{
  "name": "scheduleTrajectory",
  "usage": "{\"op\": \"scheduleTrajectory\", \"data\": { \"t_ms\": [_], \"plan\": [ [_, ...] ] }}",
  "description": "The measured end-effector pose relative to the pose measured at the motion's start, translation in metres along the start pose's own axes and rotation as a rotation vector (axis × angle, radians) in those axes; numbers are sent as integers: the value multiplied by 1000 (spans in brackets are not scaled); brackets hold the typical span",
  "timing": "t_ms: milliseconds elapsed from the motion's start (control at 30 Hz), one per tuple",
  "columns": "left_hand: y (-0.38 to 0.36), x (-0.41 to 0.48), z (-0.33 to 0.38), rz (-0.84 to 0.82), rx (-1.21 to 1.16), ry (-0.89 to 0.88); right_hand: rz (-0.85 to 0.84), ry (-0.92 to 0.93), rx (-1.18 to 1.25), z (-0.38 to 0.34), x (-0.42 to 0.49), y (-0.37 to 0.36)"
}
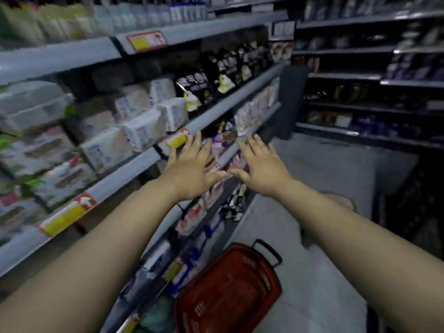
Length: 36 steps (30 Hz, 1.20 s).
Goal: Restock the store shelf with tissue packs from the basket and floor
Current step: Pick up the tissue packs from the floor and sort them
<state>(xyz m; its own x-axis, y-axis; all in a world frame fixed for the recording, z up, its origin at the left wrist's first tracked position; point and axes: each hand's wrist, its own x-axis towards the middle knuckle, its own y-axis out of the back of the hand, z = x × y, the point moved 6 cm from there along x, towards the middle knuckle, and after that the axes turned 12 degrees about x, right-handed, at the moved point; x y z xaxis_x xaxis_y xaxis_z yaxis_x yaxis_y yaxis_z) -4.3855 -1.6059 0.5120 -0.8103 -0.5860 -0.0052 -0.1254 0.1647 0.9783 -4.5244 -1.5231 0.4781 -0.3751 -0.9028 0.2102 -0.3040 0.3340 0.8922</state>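
Both my arms stretch forward toward the shelving on the left. My left hand (192, 169) is spread flat with straight fingers, just in front of the grey shelf edge (134, 169) near a yellow price tag (177, 140). My right hand (262, 169) is also spread flat beside it, over the pink tissue packs (216, 150) on the lower shelf. Neither hand holds anything. White tissue packs (144, 131) sit in a row on the shelf above. A red basket (228, 292) stands on the floor below my arms; it looks empty inside.
More shelves with dark packets (225, 66) run along the left. A second dark shelving unit (372, 80) closes the aisle at the right. The grey floor (324, 169) lies between them. The picture is blurred.
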Motion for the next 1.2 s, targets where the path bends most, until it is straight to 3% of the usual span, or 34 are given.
{"op": "scheduleTrajectory", "data": {
  "t_ms": [267,433,700,867,1067,1200],
  "plan": [
    [-107,60,186,-236,22,-355,-73,-430,72,182,-126,-56],
    [-190,72,299,-301,89,-636,-97,-726,136,264,-218,-116],
    [-353,38,443,-315,189,-979,-122,-1147,215,338,-385,-248],
    [-475,-11,514,-433,237,-1179,-96,-1384,324,355,-496,-354],
    [-641,-71,581,-624,273,-1253,-102,-1594,440,377,-606,-498],
    [-750,-104,608,-825,187,-1143,9,-1725,605,398,-656,-596]
  ]
}}
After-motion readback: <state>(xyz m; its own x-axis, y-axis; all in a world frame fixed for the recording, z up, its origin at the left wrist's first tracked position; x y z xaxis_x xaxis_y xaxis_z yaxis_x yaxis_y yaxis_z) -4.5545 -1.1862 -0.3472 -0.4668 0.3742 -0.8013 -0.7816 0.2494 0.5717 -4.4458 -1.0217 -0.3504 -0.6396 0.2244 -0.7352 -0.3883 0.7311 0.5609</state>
